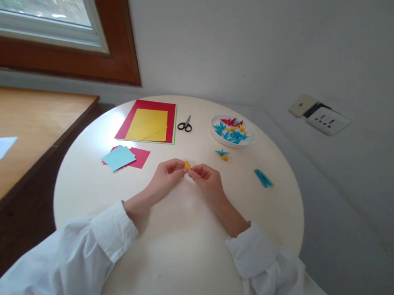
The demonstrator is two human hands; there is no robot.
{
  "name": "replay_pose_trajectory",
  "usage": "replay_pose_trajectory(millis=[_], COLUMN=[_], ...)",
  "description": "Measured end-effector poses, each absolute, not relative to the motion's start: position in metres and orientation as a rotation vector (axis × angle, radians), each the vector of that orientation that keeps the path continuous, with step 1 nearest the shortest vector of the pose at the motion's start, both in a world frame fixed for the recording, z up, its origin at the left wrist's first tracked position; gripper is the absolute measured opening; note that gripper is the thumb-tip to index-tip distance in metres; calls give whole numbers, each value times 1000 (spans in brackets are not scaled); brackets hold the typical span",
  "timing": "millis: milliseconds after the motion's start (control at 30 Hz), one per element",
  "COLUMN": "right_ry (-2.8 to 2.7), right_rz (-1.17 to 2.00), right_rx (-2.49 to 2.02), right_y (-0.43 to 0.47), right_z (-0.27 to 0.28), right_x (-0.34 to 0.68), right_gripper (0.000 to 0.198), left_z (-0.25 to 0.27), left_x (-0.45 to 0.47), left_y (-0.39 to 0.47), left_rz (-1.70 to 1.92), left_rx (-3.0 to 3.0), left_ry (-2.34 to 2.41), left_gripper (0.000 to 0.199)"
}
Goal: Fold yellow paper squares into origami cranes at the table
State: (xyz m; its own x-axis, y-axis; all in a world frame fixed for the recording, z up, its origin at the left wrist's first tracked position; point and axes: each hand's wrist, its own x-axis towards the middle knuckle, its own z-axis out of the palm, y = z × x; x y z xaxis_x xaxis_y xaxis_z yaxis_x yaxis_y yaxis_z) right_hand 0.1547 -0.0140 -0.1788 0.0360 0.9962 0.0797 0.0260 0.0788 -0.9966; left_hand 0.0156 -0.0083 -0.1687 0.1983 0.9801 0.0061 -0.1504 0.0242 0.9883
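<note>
A small folded piece of yellow paper [187,165] is pinched between my two hands, above the middle of the round table. My left hand [169,172] grips its left side with thumb and forefinger. On the other side, the fingertips of my right hand [208,179] press together on the paper's lower right edge. Just beyond my right hand lie a blue paper crane [222,152] and a yellow folded paper piece [224,158]. Parts of the yellow paper are hidden behind my fingertips.
A white dish [232,143] of red, yellow and blue paper cranes stands at the back right, near black-handled scissors [185,126]. Red and yellow sheets [148,122] and small paper squares [119,157] lie left. Narrow folded blue strips [263,178] rest right.
</note>
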Motion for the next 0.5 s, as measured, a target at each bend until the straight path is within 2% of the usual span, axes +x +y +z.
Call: replay_pose_trajectory(millis=[200, 500], right_ry=[-1302, -1353], right_rz=[1079, 1086], right_rx=[-1179, -1177], right_y=[-17, -19], right_z=[-178, -179], right_x=[153, 153], right_gripper=[21, 19], left_z=[-171, -174], left_x=[15, 14], left_y=[-7, -7], left_rz=[1142, 1154], left_rx=[1300, 1227], left_ry=[1040, 982], left_gripper=[21, 17])
